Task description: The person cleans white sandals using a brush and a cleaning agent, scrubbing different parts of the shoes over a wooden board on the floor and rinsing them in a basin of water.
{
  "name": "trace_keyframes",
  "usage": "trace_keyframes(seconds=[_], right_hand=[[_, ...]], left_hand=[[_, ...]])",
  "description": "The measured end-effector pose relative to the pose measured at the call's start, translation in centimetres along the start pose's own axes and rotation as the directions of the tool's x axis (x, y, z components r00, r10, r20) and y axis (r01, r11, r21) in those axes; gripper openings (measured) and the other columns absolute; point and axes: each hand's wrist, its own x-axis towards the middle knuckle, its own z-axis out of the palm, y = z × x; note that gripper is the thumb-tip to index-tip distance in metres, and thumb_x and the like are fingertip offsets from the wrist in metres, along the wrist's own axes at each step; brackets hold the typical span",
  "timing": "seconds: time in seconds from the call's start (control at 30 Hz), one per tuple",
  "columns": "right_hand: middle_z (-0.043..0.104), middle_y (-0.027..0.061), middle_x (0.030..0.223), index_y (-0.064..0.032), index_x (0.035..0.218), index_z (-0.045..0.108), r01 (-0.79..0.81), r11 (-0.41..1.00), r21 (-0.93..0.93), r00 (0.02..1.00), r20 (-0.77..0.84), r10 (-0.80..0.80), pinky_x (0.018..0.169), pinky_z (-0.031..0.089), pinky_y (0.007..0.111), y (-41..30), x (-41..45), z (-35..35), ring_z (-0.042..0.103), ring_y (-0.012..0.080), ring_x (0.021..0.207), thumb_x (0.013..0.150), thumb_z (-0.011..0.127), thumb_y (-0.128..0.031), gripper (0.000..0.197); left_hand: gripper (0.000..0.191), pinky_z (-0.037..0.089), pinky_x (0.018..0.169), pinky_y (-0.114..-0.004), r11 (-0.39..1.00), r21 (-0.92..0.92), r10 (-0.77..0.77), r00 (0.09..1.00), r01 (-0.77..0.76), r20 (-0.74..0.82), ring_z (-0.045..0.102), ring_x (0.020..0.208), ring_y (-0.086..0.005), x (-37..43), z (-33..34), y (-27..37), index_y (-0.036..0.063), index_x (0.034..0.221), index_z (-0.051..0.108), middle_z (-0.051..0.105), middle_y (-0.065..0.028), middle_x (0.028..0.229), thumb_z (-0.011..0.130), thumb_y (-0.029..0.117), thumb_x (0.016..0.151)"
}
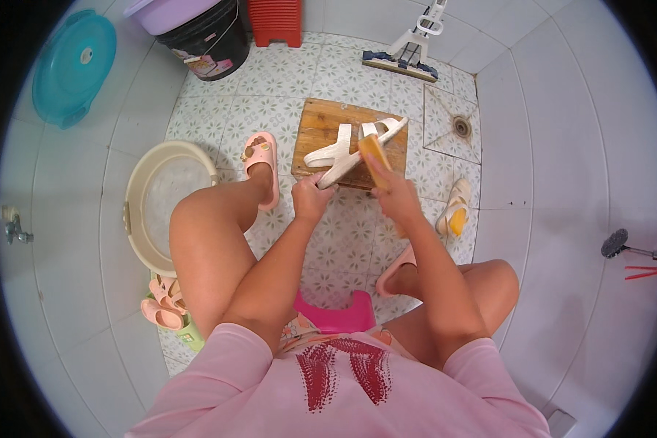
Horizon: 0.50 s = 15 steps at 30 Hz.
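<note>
A white strappy sandal [339, 150] lies tilted on its side over a wooden stool [320, 117]. My left hand [311, 198] grips one end of its sole at the stool's near edge. In my right hand [397, 200] is a yellow scrubbing brush [373, 153], held against the side of the sole. The brush's bristles are hidden from this angle. A second light-coloured sandal [455, 207] rests on the floor to the right, with a yellow object [458, 222] on it.
At left stands a cream basin [133, 219], apparently holding water. Behind are a black bucket [219, 44], a red plastic stool [275, 22] and a sponge mop [399, 65]. A floor drain [461, 127] lies right of the wooden stool. Pink clogs [161, 313] sit lower left.
</note>
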Motion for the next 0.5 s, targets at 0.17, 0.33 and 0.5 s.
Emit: trace_keyframes(seconds=[0.17, 0.33, 0.5], right_hand=[[0.060, 0.0133, 0.079, -0.0383, 0.138, 0.039, 0.044, 0.997, 0.067, 0.998, 0.043, -0.047, 0.055, 0.049, 0.035, -1.1, -0.9, 1.0, 0.056, 0.0243, 0.056, 0.077, 0.059, 0.001, 0.075], [0.058, 0.0078, 0.068, -0.0387, 0.137, 0.042, -0.028, 0.993, 0.113, 0.996, 0.086, 0.018, 0.046, 0.046, 0.028, 0.3, -0.5, 0.2, 0.050, 0.0123, 0.046, 0.080, 0.058, 0.003, 0.073], [0.063, 0.0132, 0.078, -0.0367, 0.140, 0.036, -0.032, 0.999, -0.031, 0.992, -0.124, 0.028, 0.056, 0.049, 0.031, -0.6, 0.2, -1.8, 0.057, 0.0184, 0.055, 0.075, 0.058, 0.001, 0.078]], left_hand=[[0.038, 0.051, 0.066, -0.032, 0.997, 0.039, 0.066, 0.998, -0.065, -0.024, 0.067, 0.069, -0.0201, 0.0, -0.1, -0.2, 0.0064, 0.100, 0.070, 0.069, -0.0136, 0.080, 0.079, 0.016, 0.065], [0.037, 0.050, 0.065, -0.032, 0.998, -0.002, 0.062, 0.998, -0.063, -0.028, 0.067, 0.067, -0.0208, 0.0, 0.2, -0.6, 0.0072, 0.099, 0.070, 0.069, -0.0141, 0.078, 0.079, 0.016, 0.065], [0.037, 0.050, 0.071, -0.036, 0.999, 0.029, 0.018, 1.000, -0.017, -0.011, 0.064, 0.074, -0.0269, -0.6, -0.2, 0.7, 0.0085, 0.099, 0.070, 0.068, -0.0139, 0.085, 0.078, 0.015, 0.064]])
